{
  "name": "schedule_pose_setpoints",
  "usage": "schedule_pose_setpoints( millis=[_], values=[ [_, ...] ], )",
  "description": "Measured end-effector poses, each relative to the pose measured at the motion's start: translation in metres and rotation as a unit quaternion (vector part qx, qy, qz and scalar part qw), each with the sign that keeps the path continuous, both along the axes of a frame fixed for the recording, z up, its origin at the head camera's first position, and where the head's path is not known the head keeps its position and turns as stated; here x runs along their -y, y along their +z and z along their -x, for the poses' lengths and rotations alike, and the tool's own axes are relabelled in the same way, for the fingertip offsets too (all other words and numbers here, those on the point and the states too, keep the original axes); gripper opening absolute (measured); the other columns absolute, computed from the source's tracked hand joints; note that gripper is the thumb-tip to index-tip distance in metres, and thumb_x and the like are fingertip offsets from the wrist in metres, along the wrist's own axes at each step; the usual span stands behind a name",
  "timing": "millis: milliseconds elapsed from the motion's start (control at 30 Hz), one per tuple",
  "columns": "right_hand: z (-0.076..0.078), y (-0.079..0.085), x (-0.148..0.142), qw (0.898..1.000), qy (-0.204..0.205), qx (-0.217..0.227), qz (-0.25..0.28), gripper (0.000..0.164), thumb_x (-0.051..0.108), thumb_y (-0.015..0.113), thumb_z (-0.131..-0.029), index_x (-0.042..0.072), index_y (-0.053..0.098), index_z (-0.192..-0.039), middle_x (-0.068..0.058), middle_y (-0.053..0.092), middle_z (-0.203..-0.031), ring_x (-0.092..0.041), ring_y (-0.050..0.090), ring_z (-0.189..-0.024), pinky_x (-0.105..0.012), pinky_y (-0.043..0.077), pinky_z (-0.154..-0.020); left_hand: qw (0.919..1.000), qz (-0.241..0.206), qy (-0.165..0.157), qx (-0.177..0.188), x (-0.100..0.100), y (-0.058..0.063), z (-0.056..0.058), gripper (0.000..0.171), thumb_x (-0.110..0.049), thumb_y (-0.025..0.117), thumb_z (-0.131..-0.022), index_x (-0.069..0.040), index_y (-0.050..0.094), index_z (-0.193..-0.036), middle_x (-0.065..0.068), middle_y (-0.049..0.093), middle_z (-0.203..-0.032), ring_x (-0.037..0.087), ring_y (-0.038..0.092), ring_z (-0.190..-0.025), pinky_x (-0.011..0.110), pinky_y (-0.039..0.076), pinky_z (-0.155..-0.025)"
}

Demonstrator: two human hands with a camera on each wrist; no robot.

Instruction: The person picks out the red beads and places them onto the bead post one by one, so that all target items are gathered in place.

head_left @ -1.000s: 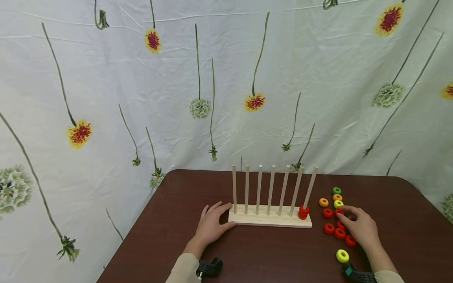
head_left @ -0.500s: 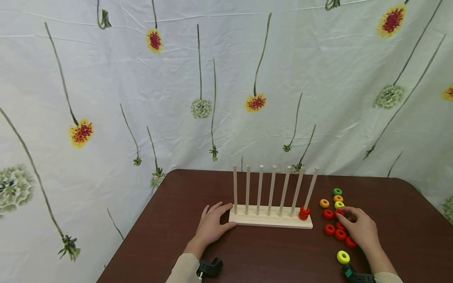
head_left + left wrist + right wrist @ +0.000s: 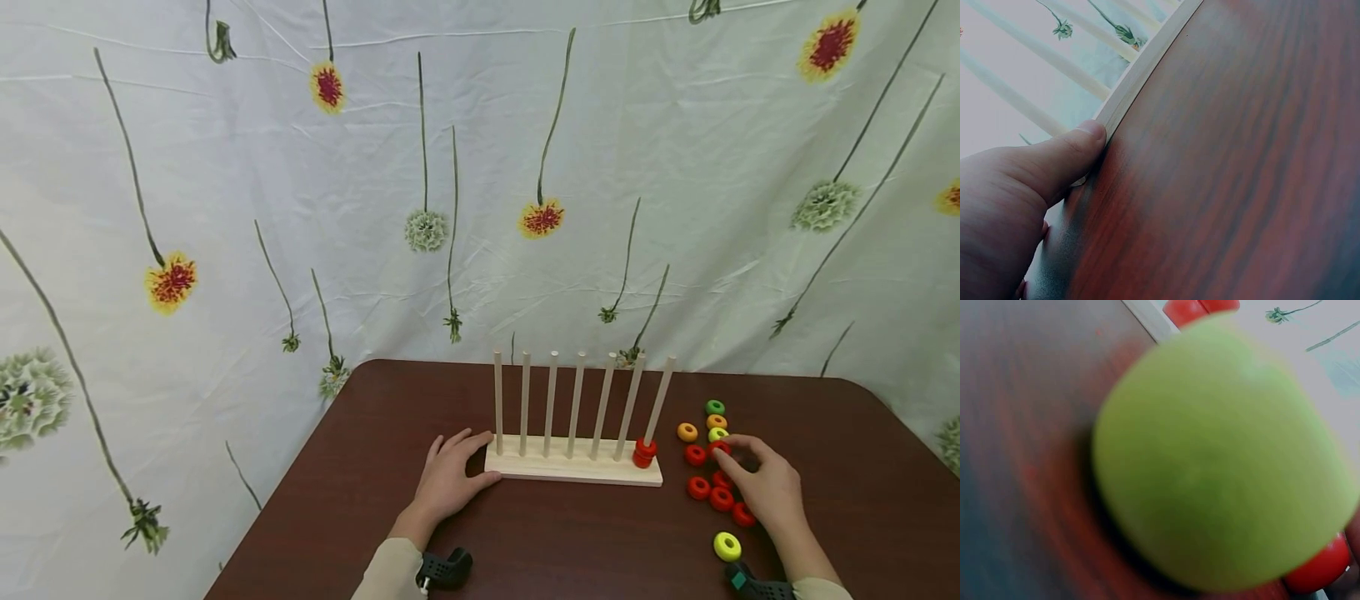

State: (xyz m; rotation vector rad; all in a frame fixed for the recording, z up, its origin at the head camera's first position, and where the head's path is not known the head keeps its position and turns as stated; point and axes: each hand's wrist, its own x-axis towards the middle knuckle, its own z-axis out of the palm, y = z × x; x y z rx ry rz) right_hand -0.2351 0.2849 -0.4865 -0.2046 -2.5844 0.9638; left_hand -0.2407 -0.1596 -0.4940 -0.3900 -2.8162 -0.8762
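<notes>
A pale wooden peg rack [image 3: 573, 470] with a row of upright pegs stands on the table. At its left end my left hand [image 3: 448, 477] grips the base, thumb along the front edge [image 3: 1147, 72] and index finger at the back corner. Two red rings [image 3: 643, 452] are stacked on the rightmost peg. To the right of the rack, my right hand [image 3: 767, 482] pinches a red ring [image 3: 718, 448] between thumb and fingers, low over the table. A blurred yellow-green ring [image 3: 1222, 456] fills most of the right wrist view and hides the fingertips there.
Several red rings [image 3: 722, 499] lie around the right hand. Beyond them are a green ring [image 3: 715, 407], two orange rings [image 3: 686, 432] and a yellow ring [image 3: 717, 434]. Another yellow ring [image 3: 727, 547] lies near the right wrist. A flowered cloth [image 3: 360, 167] hangs behind the dark table [image 3: 570, 542].
</notes>
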Motion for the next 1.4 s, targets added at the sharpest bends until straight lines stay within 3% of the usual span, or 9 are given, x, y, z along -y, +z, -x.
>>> schedule_pose_setpoints(
  millis=[133, 300, 700, 900, 1400],
  values=[
    [-0.001, 0.000, 0.002, 1.000, -0.011, -0.010, 0.017, 0.035, 0.034, 0.069, -0.094, 0.009, 0.067, -0.119, -0.014, 0.072, -0.102, 0.020, 0.039, -0.074, -0.022, 0.042, -0.067, 1.0000, 0.002, 0.000, -0.002, 0.000, -0.001, 0.000, 0.061, -0.040, 0.076, -0.088, -0.016, 0.059, -0.141, 0.004, 0.060, -0.143, 0.032, 0.044, -0.144, 0.065, 0.017, -0.122],
    [-0.001, 0.000, 0.004, 0.999, -0.005, -0.049, 0.020, 0.030, 0.029, 0.069, -0.095, 0.012, 0.069, -0.120, -0.013, 0.072, -0.104, 0.028, 0.036, -0.074, -0.011, 0.040, -0.062, 1.0000, 0.003, -0.002, -0.003, 0.000, -0.001, 0.000, 0.061, -0.040, 0.076, -0.087, -0.016, 0.059, -0.141, 0.005, 0.060, -0.143, 0.033, 0.044, -0.143, 0.065, 0.018, -0.121],
    [0.001, 0.001, 0.008, 0.997, 0.006, -0.082, 0.002, 0.028, 0.017, 0.070, -0.094, 0.012, 0.070, -0.121, -0.007, 0.065, -0.105, 0.023, 0.036, -0.074, -0.010, 0.039, -0.061, 1.0000, 0.000, 0.000, -0.002, 0.000, 0.001, 0.000, 0.061, -0.039, 0.076, -0.088, -0.016, 0.059, -0.141, 0.004, 0.060, -0.143, 0.032, 0.044, -0.144, 0.065, 0.017, -0.122],
    [0.000, 0.003, 0.009, 0.997, 0.010, -0.078, 0.017, 0.032, 0.012, 0.069, -0.094, 0.009, 0.067, -0.126, -0.011, 0.063, -0.113, 0.025, 0.035, -0.076, -0.003, 0.037, -0.062, 1.0000, 0.001, -0.002, -0.002, 0.000, 0.000, 0.001, 0.061, -0.039, 0.077, -0.087, -0.016, 0.059, -0.141, 0.004, 0.060, -0.143, 0.032, 0.044, -0.144, 0.065, 0.018, -0.122],
    [0.001, 0.010, 0.015, 0.995, 0.012, -0.093, 0.015, 0.032, 0.014, 0.070, -0.093, 0.009, 0.067, -0.125, -0.009, 0.064, -0.108, 0.028, 0.036, -0.076, -0.005, 0.040, -0.061, 1.0000, -0.001, 0.001, 0.000, 0.000, 0.000, 0.000, 0.061, -0.039, 0.077, -0.087, -0.016, 0.059, -0.141, 0.004, 0.060, -0.143, 0.032, 0.044, -0.144, 0.065, 0.017, -0.122]
  ],
)
